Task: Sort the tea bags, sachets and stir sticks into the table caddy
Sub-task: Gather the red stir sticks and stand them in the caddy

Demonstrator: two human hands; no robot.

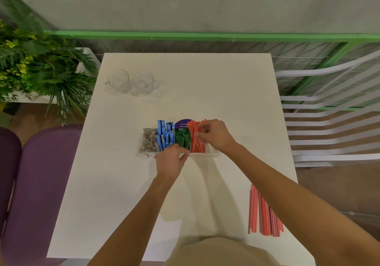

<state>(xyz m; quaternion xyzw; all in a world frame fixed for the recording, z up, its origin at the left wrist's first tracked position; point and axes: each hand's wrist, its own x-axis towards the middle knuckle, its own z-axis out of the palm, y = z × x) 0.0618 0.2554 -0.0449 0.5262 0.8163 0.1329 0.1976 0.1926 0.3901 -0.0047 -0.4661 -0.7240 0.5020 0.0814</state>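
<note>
A white table caddy (202, 155) stands mid-table. It holds clear tea bags (147, 140) at the left, blue sachets (165, 135), green sachets (182, 139) and red striped stir sticks (195, 138) at the right. My right hand (216, 137) pinches the red sticks in the right compartment. The caddy's front rim below the sachets is gripped by my left hand (171, 161). More red stir sticks (265, 214) lie loose near the table's front right edge, partly under my right forearm.
Two empty glass mugs (131, 81) stand at the back left of the white table (216, 84). A plant (37, 64) and purple seats (41, 173) are to the left. White slatted chairs (329, 125) stand to the right.
</note>
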